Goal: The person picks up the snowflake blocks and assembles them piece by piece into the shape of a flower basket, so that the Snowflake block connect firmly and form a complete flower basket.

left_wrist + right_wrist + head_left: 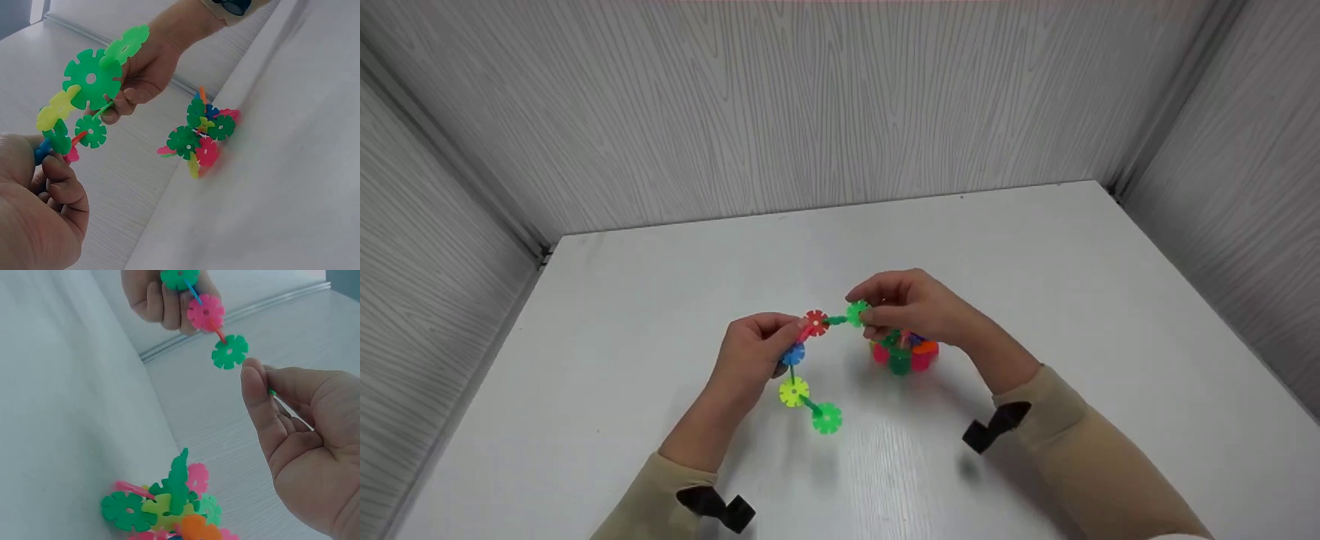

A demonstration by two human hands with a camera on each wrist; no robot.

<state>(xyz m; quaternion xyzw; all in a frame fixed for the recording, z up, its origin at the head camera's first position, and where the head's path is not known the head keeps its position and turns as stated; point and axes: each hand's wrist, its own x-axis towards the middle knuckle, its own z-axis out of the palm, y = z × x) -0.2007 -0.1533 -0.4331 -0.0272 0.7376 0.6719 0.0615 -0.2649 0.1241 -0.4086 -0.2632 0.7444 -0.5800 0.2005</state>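
Observation:
A chain of notched plastic snowflake discs hangs between the two hands. My left hand (750, 346) pinches it near a pink disc (206, 313) and a blue disc (793, 354). From there a yellow disc (793, 391) and a light green disc (827, 418) dangle below. Toward the right run a red disc (815, 322) and a dark green disc (229, 352) seen edge-on from the head. My right hand (919, 307) pinches a bright green disc (858, 313) between thumb and fingertips, at the chain's right end; in the right wrist view it is mostly hidden by the fingers.
A bunch of joined snowflake discs (900, 363) in green, pink, orange, yellow and blue sits on the white table (660, 277), under and beside the right hand. Wood-grain panels (810, 112) stand at the back and both sides. Small black cameras (994, 427) are strapped at the wrists.

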